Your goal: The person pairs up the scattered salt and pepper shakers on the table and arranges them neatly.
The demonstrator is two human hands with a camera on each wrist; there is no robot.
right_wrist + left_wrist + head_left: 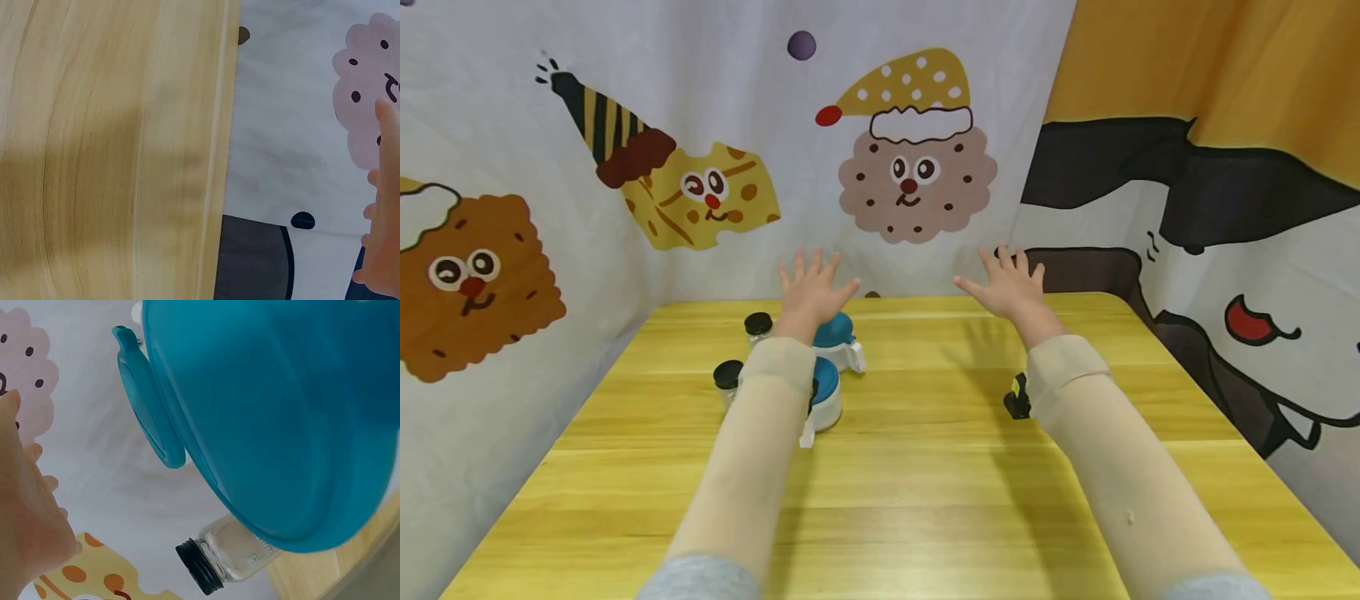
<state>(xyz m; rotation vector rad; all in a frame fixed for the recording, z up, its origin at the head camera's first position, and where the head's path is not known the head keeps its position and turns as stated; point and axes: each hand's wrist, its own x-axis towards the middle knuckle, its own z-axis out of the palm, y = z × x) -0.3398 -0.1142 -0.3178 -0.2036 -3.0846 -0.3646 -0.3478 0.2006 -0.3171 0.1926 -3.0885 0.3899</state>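
In the head view, the left hand (pixel 811 296) is held spread and empty; by the beige sleeve (pixel 741 467), two white plastic-looking containers (pixel 830 410) with blue lids (pixel 827 377) are placed, best taken by the white handle (pixel 857 357). In the left wrist view, one lid (pixel 269 425) appears smooth, stiff (light, perhaps slippery). In the right wrist view, the right hand (pixel 384 247) is likewise held.

You have two bare hands in view, one left hand (pixel 812 296) and one right hand (pixel 1009 290), with two cream sleeves (pixel 737 467). You count one wooden table (pixel 887 517), two blue-lidded white containers (pixel 833 332), two black-capped jars (pixel 727 375) and one small black object with a yellow mark (pixel 1017 404). Behind, you see three printed snack figures: two biscuits (pixel 917 200) and one piece of cheese (pixel 700 204).
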